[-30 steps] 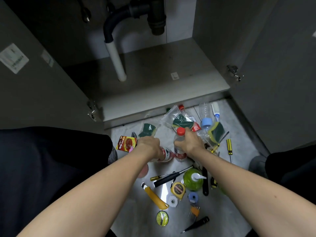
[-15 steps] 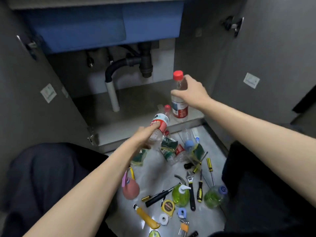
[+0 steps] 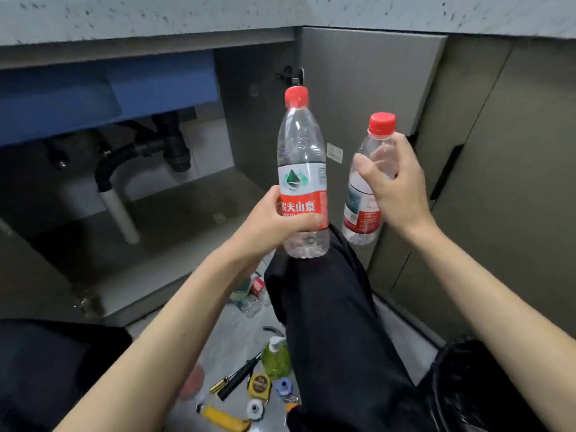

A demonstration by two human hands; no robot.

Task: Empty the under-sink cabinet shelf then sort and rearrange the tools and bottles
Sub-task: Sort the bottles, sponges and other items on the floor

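My left hand [image 3: 274,222] grips a tall clear water bottle [image 3: 300,151] with a red cap and red label, held upright in front of the cabinet's right side. My right hand [image 3: 396,188] grips a smaller clear bottle [image 3: 361,213] with a red cap, tilted slightly, just right of the first. The cabinet shelf [image 3: 174,232] under the sink lies bare, with only the drain pipe [image 3: 120,213] standing on it. Tools and bottles lie scattered on the floor below: a green soap bottle [image 3: 276,358], a yellow tape measure [image 3: 260,385], a screwdriver [image 3: 237,380].
My dark-trousered right leg [image 3: 336,338] covers much of the floor pile. The right cabinet door [image 3: 371,98] stands open behind the bottles. A stone countertop [image 3: 280,14] runs overhead. A yellow-handled knife [image 3: 224,416] and a tape roll [image 3: 255,409] lie near the bottom edge.
Both hands have lifted the two bottles from the floor up to chest height, and my view has tilted upward. The left bottle went from lying tilted to upright.
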